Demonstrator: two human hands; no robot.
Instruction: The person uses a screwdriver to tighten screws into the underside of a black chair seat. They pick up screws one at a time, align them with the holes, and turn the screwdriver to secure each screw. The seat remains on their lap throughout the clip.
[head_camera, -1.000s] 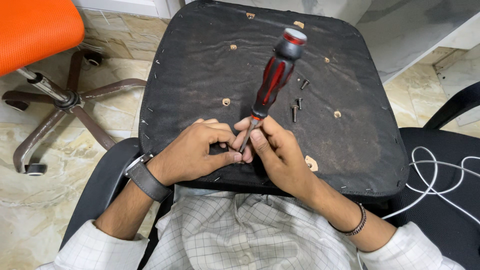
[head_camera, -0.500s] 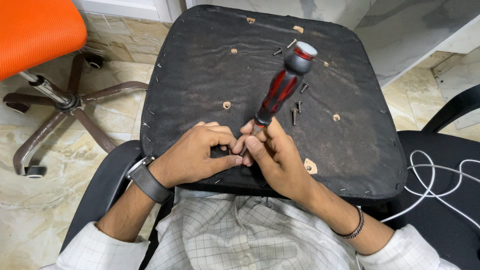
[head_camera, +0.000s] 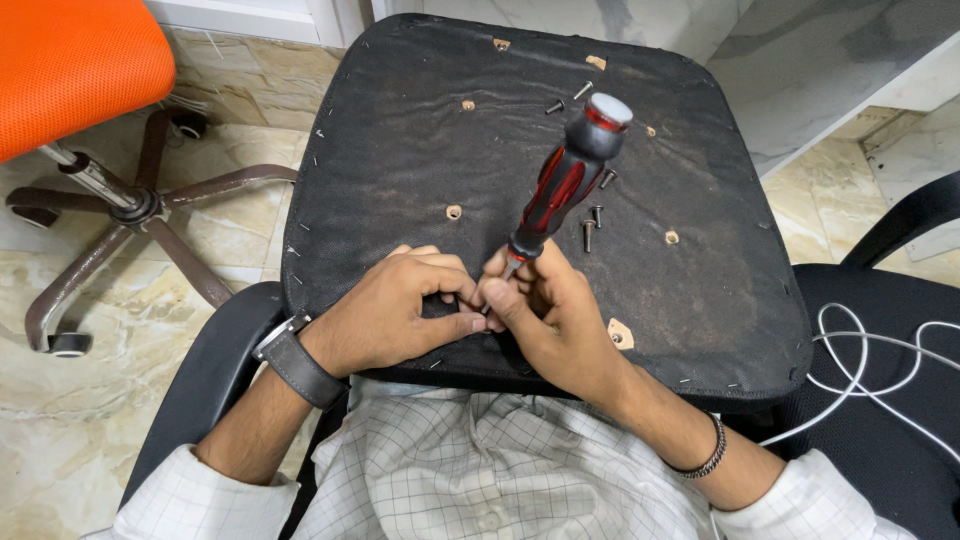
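Your right hand (head_camera: 545, 320) pinches the stiff screwdriver (head_camera: 562, 185) low by its shaft, left hand (head_camera: 395, 320) curled w/ fingertips steadying the tip; top-heavy, so better held at the handle.

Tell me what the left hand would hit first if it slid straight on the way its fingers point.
The left hand points right, fingertips already meeting the right hand at the screwdriver tip. It would likely press into that hand's fingers first, though depth is hard to judge.

Red-and-black screwdriver (head_camera: 560, 190) with grey cap, tilted, tip down near front edge of upturned black seat base (head_camera: 400, 150), handle leaning toward far right corner. Loose dark screws (head_camera: 590, 225) just beside handle.
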